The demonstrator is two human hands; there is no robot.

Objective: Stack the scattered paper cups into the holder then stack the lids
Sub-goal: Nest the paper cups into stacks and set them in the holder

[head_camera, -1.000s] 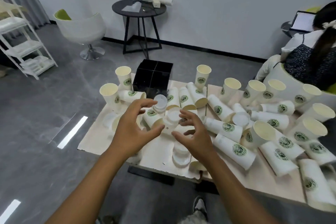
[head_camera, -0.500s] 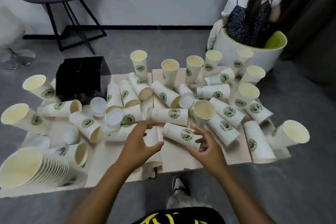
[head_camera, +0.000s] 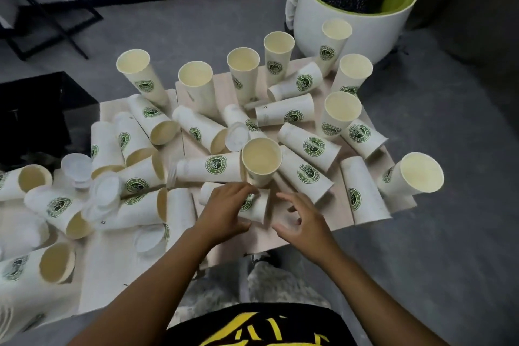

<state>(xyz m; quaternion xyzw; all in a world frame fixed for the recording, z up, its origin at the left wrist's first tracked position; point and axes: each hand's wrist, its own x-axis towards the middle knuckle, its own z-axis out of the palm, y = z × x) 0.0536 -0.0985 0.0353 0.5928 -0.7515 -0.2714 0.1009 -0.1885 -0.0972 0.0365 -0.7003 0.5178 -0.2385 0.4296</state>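
Many white paper cups with green logos cover the low table [head_camera: 118, 275], some upright, most lying on their sides. My left hand [head_camera: 224, 212] wraps around one lying cup [head_camera: 259, 206] at the table's near edge, fingers over its top and thumb under it. Just to the right, my right hand [head_camera: 304, 218] hovers with fingers spread and nothing in it. An upright cup [head_camera: 261, 161] stands right behind my left hand. The black holder [head_camera: 36, 112] sits at the far left. Translucent lids [head_camera: 80, 166] lie among the cups, one more lid [head_camera: 236, 136] near the middle.
A nested stack of cups [head_camera: 31, 264] lies at the near left. A person sits in a white and green tub chair [head_camera: 351, 19] just behind the table's far right corner. Black side-table legs [head_camera: 56, 22] stand on the grey floor at upper left.
The view has swung right and tilted further down. My left hand has gone forward and closed around a lying cup; my right hand stays open beside it.
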